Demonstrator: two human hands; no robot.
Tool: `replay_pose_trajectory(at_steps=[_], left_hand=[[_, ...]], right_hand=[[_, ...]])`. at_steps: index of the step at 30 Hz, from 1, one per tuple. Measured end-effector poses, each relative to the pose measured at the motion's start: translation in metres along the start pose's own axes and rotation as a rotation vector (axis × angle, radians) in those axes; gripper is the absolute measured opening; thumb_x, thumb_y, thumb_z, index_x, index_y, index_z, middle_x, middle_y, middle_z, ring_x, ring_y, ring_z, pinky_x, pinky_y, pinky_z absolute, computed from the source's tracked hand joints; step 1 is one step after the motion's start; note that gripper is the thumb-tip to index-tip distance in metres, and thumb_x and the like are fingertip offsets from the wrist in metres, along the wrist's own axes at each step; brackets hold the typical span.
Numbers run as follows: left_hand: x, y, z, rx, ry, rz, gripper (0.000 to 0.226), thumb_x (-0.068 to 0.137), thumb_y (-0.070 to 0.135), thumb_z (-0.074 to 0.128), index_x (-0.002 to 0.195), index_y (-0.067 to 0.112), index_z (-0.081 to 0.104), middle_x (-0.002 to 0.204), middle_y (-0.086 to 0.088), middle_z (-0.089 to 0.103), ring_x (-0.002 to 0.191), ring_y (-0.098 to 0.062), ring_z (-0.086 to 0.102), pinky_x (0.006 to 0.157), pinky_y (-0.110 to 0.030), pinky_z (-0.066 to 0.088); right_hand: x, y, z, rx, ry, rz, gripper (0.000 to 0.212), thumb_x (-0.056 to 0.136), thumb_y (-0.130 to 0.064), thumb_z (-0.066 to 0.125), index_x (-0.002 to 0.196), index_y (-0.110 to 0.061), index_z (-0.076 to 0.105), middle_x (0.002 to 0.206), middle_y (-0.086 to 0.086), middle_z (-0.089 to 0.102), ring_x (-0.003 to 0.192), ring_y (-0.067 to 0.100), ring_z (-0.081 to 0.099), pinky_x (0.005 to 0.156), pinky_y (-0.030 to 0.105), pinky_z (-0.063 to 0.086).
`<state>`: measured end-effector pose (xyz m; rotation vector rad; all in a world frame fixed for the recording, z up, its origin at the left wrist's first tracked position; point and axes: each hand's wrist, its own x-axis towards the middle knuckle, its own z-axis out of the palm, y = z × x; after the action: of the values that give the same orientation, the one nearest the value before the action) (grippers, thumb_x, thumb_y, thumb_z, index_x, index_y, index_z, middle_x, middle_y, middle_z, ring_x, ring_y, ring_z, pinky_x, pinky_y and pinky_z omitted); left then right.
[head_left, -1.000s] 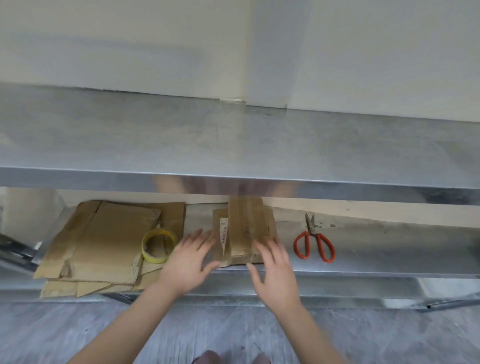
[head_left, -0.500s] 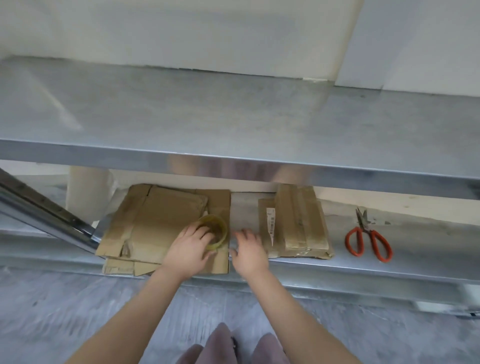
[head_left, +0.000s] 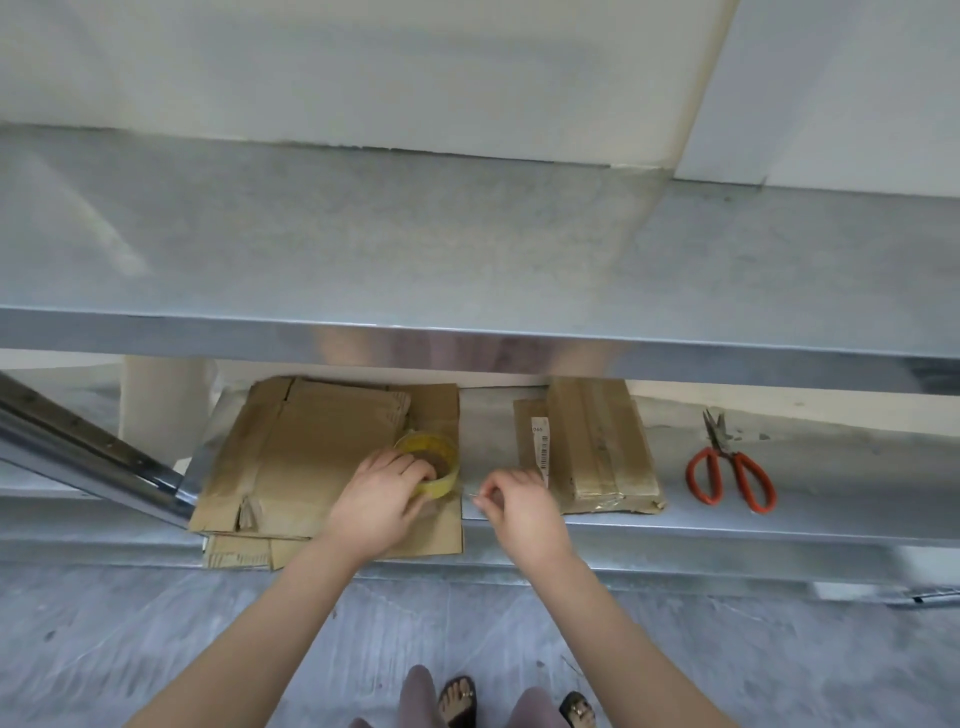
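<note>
Was a yellowish, translucent tape roll (head_left: 434, 465) with a brown core; rested flat, hole upward, on flattened cardboard (head_left: 311, 452) on the lower shelf (head_left: 831, 514).

tape roll (head_left: 422, 445) on flat cartons (head_left: 311, 447) | taped box (head_left: 597, 447) right | scissors (head_left: 723, 448) far right

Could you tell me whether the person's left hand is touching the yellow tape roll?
Touching. The head view shows the left hand with its fingers curled over the rim of the tape roll, gripping it on the flattened cardboard.
</note>
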<state>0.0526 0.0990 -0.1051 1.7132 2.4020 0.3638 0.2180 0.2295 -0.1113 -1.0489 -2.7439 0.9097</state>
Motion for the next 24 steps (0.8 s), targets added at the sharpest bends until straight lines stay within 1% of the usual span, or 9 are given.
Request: replay_pose_trajectory(at_steps=[4, 7, 9, 11, 13, 17, 19, 21, 24], left_hand=[[-0.004, 0.019, -0.011, -0.172, 0.022, 0.058, 0.029, 0.091, 0.03, 0.059, 0.12, 0.029, 0.056, 0.117, 0.011, 0.06, 0.108, -0.016, 0.047, 0.099, -0.032, 0.03], [-0.003, 0.041, -0.012, -0.232, 0.016, 0.114, 0.026, 0.093, 0.031, 0.057, 0.119, 0.033, 0.058, 0.115, 0.016, 0.057, 0.108, -0.011, 0.043, 0.097, -0.03, 0.027], [0.0, 0.056, -0.01, -0.27, 0.001, 0.144, 0.025, 0.093, 0.034, 0.057, 0.118, 0.034, 0.06, 0.111, 0.017, 0.057, 0.106, -0.009, 0.043, 0.096, -0.029, 0.027], [0.007, 0.07, -0.007, -0.247, -0.029, 0.185, 0.026, 0.094, 0.037, 0.056, 0.12, 0.032, 0.06, 0.111, 0.013, 0.059, 0.106, -0.012, 0.046, 0.098, -0.03, 0.028], [0.017, 0.08, -0.005, -0.18, -0.059, 0.187, 0.03, 0.096, 0.04, 0.052, 0.123, 0.032, 0.058, 0.116, 0.009, 0.059, 0.11, -0.015, 0.048, 0.101, -0.031, 0.028], [0.029, 0.096, -0.002, -0.123, -0.085, 0.119, 0.036, 0.096, 0.044, 0.051, 0.129, 0.03, 0.055, 0.123, 0.007, 0.059, 0.116, -0.015, 0.049, 0.101, -0.028, 0.031], [0.025, 0.106, 0.0, -0.219, -0.126, 0.114, 0.041, 0.092, 0.05, 0.052, 0.131, 0.036, 0.052, 0.118, 0.012, 0.058, 0.113, -0.008, 0.047, 0.098, -0.021, 0.034], [0.014, 0.117, 0.002, -0.346, -0.183, 0.111, 0.053, 0.085, 0.062, 0.052, 0.134, 0.046, 0.044, 0.117, 0.021, 0.053, 0.112, 0.002, 0.042, 0.095, -0.006, 0.027], [0.002, 0.131, 0.004, -0.385, -0.106, 0.107, 0.049, 0.082, 0.062, 0.058, 0.128, 0.056, 0.042, 0.114, 0.041, 0.045, 0.113, 0.018, 0.036, 0.092, 0.001, 0.024]], right_hand=[[-0.022, 0.003, -0.029, 0.051, 0.075, 0.083, 0.019, 0.089, -0.032, 0.068, 0.105, -0.024, 0.064, 0.09, -0.006, 0.07, 0.089, 0.013, 0.063, 0.075, 0.024, 0.042], [-0.039, 0.013, -0.055, 0.044, 0.108, 0.137, 0.01, 0.085, -0.037, 0.072, 0.087, -0.029, 0.066, 0.074, -0.014, 0.065, 0.076, 0.006, 0.061, 0.069, 0.022, 0.043], [-0.049, 0.024, -0.073, 0.033, 0.112, 0.155, 0.014, 0.083, -0.04, 0.073, 0.079, -0.028, 0.066, 0.075, -0.016, 0.063, 0.077, 0.004, 0.059, 0.071, 0.023, 0.046], [-0.06, 0.037, -0.087, 0.068, 0.114, 0.151, 0.015, 0.083, -0.039, 0.074, 0.077, -0.027, 0.067, 0.081, -0.016, 0.063, 0.082, 0.002, 0.056, 0.075, 0.023, 0.045], [-0.071, 0.045, -0.096, 0.14, 0.105, 0.146, 0.015, 0.082, -0.036, 0.075, 0.073, -0.03, 0.064, 0.078, -0.02, 0.063, 0.08, -0.003, 0.055, 0.075, 0.02, 0.044], [-0.086, 0.052, -0.101, 0.218, 0.105, 0.136, 0.015, 0.084, -0.031, 0.072, 0.072, -0.033, 0.062, 0.071, -0.015, 0.066, 0.073, 0.001, 0.06, 0.069, 0.018, 0.048], [-0.088, 0.062, -0.109, 0.224, 0.149, 0.161, 0.019, 0.085, -0.029, 0.07, 0.07, -0.035, 0.06, 0.067, -0.015, 0.064, 0.073, -0.001, 0.058, 0.061, 0.01, 0.042], [-0.088, 0.075, -0.122, 0.239, 0.169, 0.184, 0.022, 0.086, -0.029, 0.07, 0.069, -0.036, 0.058, 0.066, -0.014, 0.063, 0.072, -0.002, 0.058, 0.059, 0.009, 0.04], [-0.086, 0.091, -0.137, 0.27, 0.124, 0.199, 0.019, 0.086, -0.027, 0.07, 0.07, -0.033, 0.061, 0.066, -0.012, 0.061, 0.065, 0.0, 0.055, 0.059, 0.01, 0.04]])
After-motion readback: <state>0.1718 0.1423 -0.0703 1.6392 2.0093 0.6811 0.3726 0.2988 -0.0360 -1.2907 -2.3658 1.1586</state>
